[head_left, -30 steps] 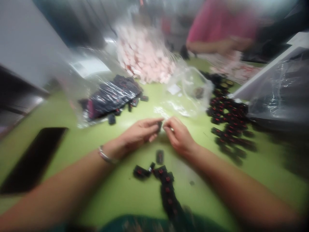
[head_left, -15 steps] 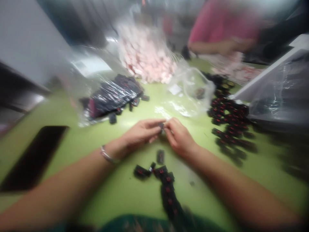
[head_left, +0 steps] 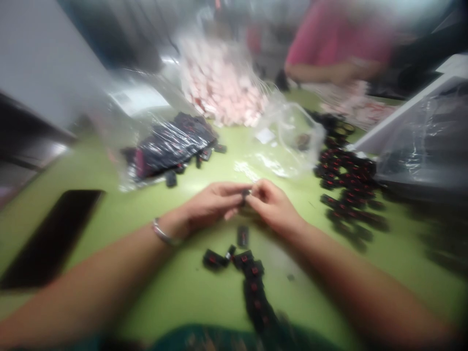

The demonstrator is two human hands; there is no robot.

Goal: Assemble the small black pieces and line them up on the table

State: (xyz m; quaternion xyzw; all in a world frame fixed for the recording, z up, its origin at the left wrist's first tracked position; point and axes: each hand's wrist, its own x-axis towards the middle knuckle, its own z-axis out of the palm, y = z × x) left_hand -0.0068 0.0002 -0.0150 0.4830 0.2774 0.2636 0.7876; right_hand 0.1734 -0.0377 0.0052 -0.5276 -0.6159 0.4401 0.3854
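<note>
My left hand (head_left: 215,202) is closed, pinching a small black part (head_left: 245,194) between thumb and fingers. My right hand (head_left: 272,202) meets it from the other side, its thumb and forefinger pressed against the same part. Blur and the fingers hide most of that part. Just below the hands, a dark rectangular piece (head_left: 243,236) lies on the green table (head_left: 175,287). Nearer to me are another black block (head_left: 214,259) and a curved row of black blocks (head_left: 255,287) with red marks.
A clear bag of black parts (head_left: 171,141) lies at the left, a dark phone-like slab (head_left: 54,239) nearer. Behind stands a bag of pale pink pieces (head_left: 226,87). Black-and-red parts (head_left: 345,175) pile up at the right beside a plastic-covered box (head_left: 424,136). A person in pink (head_left: 340,39) sits opposite.
My right hand's fingers have shifted slightly, with the thumb now higher against the black part. My left hand stays almost in place. The parts on the table have not moved.
</note>
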